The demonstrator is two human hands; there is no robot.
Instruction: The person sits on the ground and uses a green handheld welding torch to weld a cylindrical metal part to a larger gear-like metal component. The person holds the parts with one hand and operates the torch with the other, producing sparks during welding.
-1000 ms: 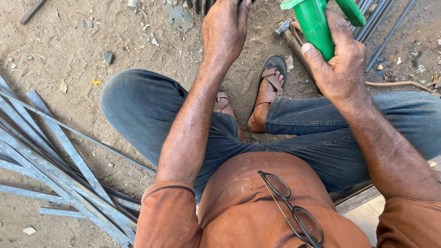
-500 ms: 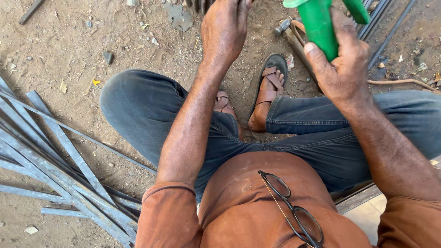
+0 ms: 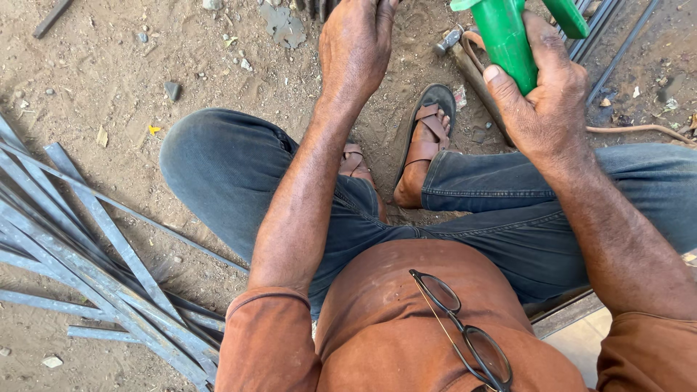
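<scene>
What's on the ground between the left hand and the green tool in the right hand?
In the head view, between the left hand and the green tool lies bare dirt, with a small hammer near the tool.

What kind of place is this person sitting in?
Probably an outdoor metalworking yard: bare dirt ground, long grey metal angle bars piled beside the legs, and a green plastic-bodied power tool gripped in the right hand.
</scene>
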